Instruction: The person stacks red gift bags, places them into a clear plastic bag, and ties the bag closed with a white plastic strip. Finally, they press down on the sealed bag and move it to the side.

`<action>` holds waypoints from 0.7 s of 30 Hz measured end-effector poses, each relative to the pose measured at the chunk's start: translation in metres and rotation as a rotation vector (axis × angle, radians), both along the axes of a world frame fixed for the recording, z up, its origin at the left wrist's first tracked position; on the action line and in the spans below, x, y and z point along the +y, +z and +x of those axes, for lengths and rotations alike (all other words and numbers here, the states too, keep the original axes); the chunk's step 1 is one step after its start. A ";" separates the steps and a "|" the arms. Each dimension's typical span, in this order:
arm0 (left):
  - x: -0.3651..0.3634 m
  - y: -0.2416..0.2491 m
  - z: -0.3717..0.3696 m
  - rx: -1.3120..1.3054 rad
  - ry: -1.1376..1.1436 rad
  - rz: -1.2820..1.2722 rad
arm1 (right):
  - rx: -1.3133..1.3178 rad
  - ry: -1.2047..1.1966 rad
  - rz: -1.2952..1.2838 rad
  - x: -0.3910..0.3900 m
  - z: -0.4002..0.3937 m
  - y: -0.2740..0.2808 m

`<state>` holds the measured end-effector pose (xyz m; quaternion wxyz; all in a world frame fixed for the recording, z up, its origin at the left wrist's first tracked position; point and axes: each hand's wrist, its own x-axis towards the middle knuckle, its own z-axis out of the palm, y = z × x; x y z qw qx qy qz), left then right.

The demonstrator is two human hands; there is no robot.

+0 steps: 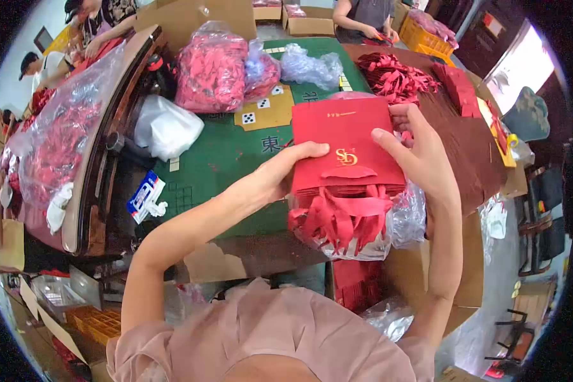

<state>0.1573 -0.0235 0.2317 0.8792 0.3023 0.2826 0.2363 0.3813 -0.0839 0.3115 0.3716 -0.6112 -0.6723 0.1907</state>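
Note:
A thick stack of flat red gift bags [344, 130] with gold print is in front of me, between my two hands. My left hand [293, 165] grips its left edge, thumb on top and fingers hidden beneath. On the right edge my right hand [420, 146] is closed, with its thumb on the top face and its fingers around the side. Loose red ribbons [344, 216] hang from the near end of the stack. Under them shows a clear plastic bag [369, 249], partly hidden by the stack.
Plastic-wrapped red bundles [211, 70] and a white plastic bag [169, 127] lie on the green mat [229, 169]. A red ribbon pile [398, 77] is at the back right. A blue-and-white packet [146, 194] lies left. Below right stands a cardboard box [461, 270]. Other people work behind.

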 end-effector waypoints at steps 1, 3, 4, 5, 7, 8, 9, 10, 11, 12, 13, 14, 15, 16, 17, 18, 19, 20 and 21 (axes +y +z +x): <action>0.000 0.000 0.000 0.010 -0.014 0.000 | -0.010 0.009 -0.006 0.001 -0.002 -0.002; 0.002 -0.005 -0.002 0.015 -0.011 0.015 | -0.145 0.014 0.074 0.004 -0.002 -0.010; 0.002 -0.004 -0.003 0.000 -0.025 0.028 | 0.002 0.085 -0.016 0.007 0.001 -0.012; 0.001 -0.003 -0.004 -0.016 -0.038 0.041 | -0.005 0.093 -0.019 0.008 0.001 -0.013; 0.003 -0.005 -0.004 -0.006 -0.040 0.050 | 0.270 -0.039 -0.258 0.007 -0.001 -0.013; 0.003 -0.008 -0.003 -0.027 -0.048 0.070 | 0.370 -0.004 -0.271 0.008 0.005 -0.017; 0.003 -0.010 -0.002 -0.049 -0.055 0.090 | 0.361 0.001 -0.277 0.007 0.005 -0.016; 0.003 -0.011 0.000 -0.069 -0.041 0.100 | 0.461 -0.011 -0.328 0.006 0.004 -0.016; 0.003 -0.011 0.002 -0.076 -0.034 0.096 | 0.563 -0.024 -0.379 0.005 0.003 -0.016; 0.002 -0.012 0.003 -0.067 -0.032 0.119 | 0.555 -0.023 -0.388 0.005 0.001 -0.015; 0.002 -0.013 0.004 -0.058 -0.030 0.144 | 0.552 0.005 -0.410 0.005 -0.002 -0.014; 0.004 -0.016 0.006 -0.061 -0.024 0.137 | 0.550 0.031 -0.430 0.005 -0.005 -0.012; 0.004 -0.018 0.005 -0.065 -0.020 0.132 | 0.551 0.058 -0.450 0.005 -0.007 -0.012; 0.004 -0.015 0.004 -0.057 -0.015 0.132 | 0.547 0.061 -0.455 0.005 -0.006 -0.013; 0.004 -0.014 0.002 -0.049 -0.011 0.134 | 0.619 0.023 -0.523 0.005 -0.004 -0.017; 0.004 -0.014 0.001 -0.051 -0.007 0.132 | 0.691 -0.017 -0.592 0.005 -0.003 -0.020; 0.003 -0.016 0.001 -0.053 -0.001 0.139 | 0.720 -0.026 -0.590 0.005 -0.003 -0.023; 0.002 -0.018 0.002 -0.054 0.004 0.145 | 0.715 -0.026 -0.594 0.004 -0.004 -0.023; 0.004 -0.021 0.003 -0.055 -0.002 0.113 | 0.742 -0.040 -0.603 0.003 -0.005 -0.023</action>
